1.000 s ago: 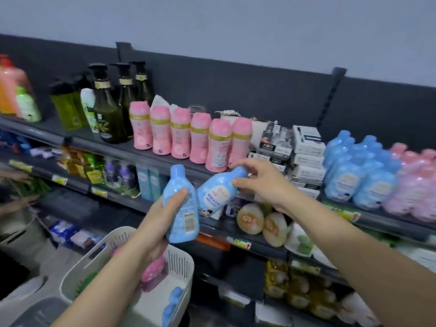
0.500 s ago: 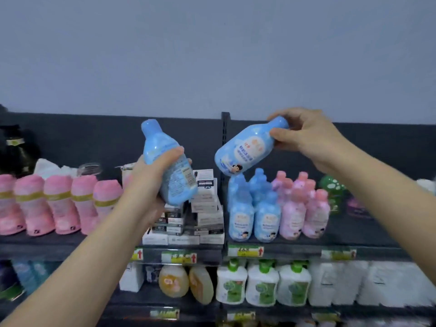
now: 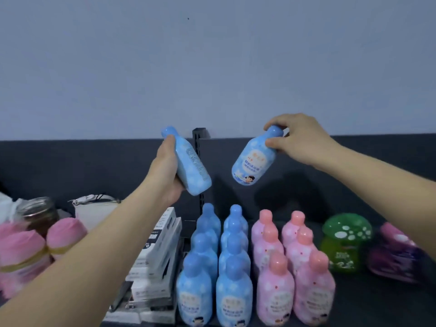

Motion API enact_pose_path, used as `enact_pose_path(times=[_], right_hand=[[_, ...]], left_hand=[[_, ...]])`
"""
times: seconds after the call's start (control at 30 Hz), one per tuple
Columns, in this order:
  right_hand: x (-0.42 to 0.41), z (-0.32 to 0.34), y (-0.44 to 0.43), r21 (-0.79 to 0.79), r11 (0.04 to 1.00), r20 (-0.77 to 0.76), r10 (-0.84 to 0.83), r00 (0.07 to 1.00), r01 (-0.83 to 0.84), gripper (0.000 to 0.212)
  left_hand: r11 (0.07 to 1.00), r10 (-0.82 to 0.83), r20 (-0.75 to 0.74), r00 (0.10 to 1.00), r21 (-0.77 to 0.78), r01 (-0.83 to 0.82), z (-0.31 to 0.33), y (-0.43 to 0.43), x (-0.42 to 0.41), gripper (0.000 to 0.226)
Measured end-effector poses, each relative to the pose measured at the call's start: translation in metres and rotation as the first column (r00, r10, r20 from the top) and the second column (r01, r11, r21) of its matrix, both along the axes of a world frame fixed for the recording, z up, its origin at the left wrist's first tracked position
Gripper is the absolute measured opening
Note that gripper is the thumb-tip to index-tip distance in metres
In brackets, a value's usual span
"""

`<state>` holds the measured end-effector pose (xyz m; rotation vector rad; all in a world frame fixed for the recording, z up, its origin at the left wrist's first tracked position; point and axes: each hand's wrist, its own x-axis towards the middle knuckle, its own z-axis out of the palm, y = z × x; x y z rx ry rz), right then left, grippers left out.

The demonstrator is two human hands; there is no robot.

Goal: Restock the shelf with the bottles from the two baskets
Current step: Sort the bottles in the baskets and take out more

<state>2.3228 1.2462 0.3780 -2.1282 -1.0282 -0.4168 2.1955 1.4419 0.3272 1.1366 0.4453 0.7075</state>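
My left hand grips a blue bottle round its body, cap tilted up and to the left. My right hand pinches the neck of a second blue bottle, which hangs tilted with its printed label facing me. Both are held in the air above two rows of blue bottles standing on the dark shelf. Two rows of pink bottles stand just right of the blue ones. No basket is in view.
Stacked white and black boxes sit left of the blue rows, with pink-capped containers and a glass jar further left. A green mushroom-shaped container and a purple pack stand to the right. An upright shelf post rises behind the bottles.
The view has closed in on the top shelf and looks down on the rows. Both hands, each with its bottle, have moved over the blue bottle rows; the basket has left the view.
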Motion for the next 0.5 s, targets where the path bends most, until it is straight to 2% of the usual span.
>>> enact_pose_path(times=[0.07,0.2,0.3,0.4,0.5], right_hand=[[0.018,-0.010,0.011,-0.055,0.998,-0.014,0.000,1.000,0.000,0.025],[0.047,-0.030,0.036,-0.186,0.983,-0.058,-0.013,0.998,0.002,0.028],[0.063,-0.047,0.054,-0.292,0.956,-0.070,-0.044,0.997,0.021,0.031],[0.075,-0.068,0.071,-0.404,0.915,-0.096,-0.063,0.993,0.019,0.032],[0.081,-0.090,0.085,-0.494,0.869,-0.119,-0.079,0.990,0.010,0.033]], left_hand=[[0.999,-0.023,-0.027,0.999,0.029,0.024,0.000,0.006,0.012,0.040],[0.979,-0.003,-0.141,0.990,0.203,0.032,-0.004,0.026,0.039,0.026],[0.953,0.032,-0.263,0.964,0.299,0.050,-0.010,0.046,0.057,0.033],[0.920,-0.017,-0.345,0.938,0.363,0.150,-0.017,0.065,0.071,0.044],[0.867,-0.053,-0.453,0.890,0.421,0.266,-0.028,0.077,0.082,0.040]])
